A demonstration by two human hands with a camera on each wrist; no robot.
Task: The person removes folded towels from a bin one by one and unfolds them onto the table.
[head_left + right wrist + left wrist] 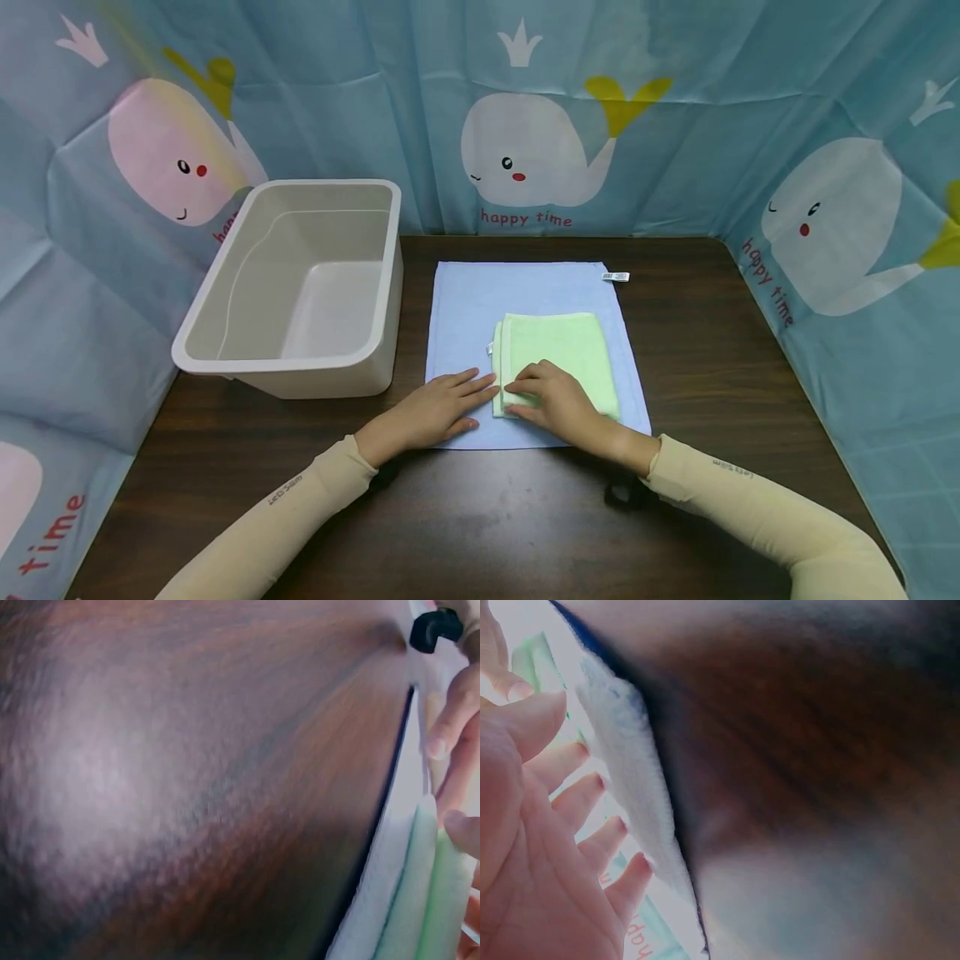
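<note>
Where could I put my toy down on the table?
Bare brown table shows right of the blue towel, up to the whale-print curtain, and between the beige sleeves. It's crowded on the blue towel's near half, where the left hand and right hand sit close together at the folded green towel.

A light-green cloth (562,350) — folded into a layered, roughly square pad — lies toward the near right of a pale-blue cloth (465,312) spread flat beneath it.
</note>
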